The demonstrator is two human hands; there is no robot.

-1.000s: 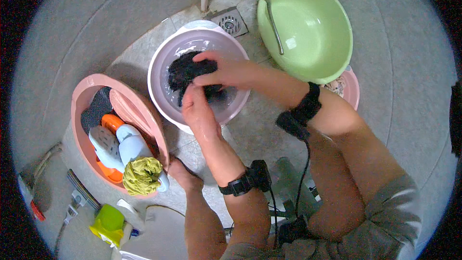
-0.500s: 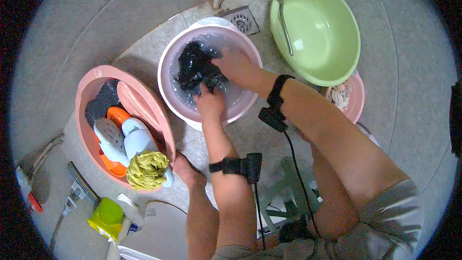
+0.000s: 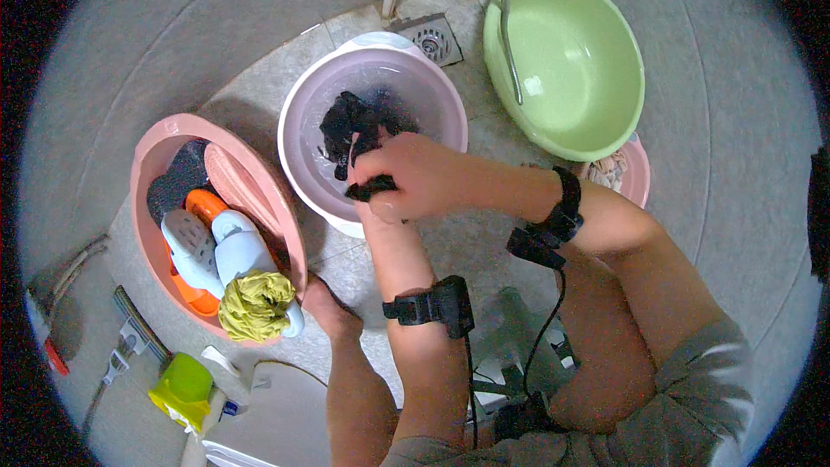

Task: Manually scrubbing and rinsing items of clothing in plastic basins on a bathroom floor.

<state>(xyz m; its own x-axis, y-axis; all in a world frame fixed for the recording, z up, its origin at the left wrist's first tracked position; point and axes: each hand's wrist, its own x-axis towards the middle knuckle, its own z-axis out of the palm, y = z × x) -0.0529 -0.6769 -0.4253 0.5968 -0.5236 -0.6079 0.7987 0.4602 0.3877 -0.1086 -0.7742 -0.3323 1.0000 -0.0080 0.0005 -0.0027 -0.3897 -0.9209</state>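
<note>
A purple-pink basin (image 3: 290, 134) holds cloudy water with a wet black cloth (image 3: 350, 125) bunched in it. Over the basin's near side my right hand (image 3: 411, 173) is closed on a fold of that cloth, with a dark end sticking out by its fingers. Beneath it, my left hand (image 3: 370, 209) is at the near rim; the right hand covers most of it, so its fingers cannot be made out. The two hands cross close together, touching or nearly so.
At left stands a pink tub (image 3: 143, 199) with pale blue clogs (image 3: 238, 246), orange items and a yellow-green cloth (image 3: 258, 304). A green basin (image 3: 575, 65) with a metal hose (image 3: 510, 60) sits at far right, beside a small pink basin (image 3: 638, 173). A floor drain (image 3: 432, 41) lies behind.
My right hand has come out of the water, back and left, to above my left hand, drawing a piece of black cloth with it. The cloth in the water has shifted.
</note>
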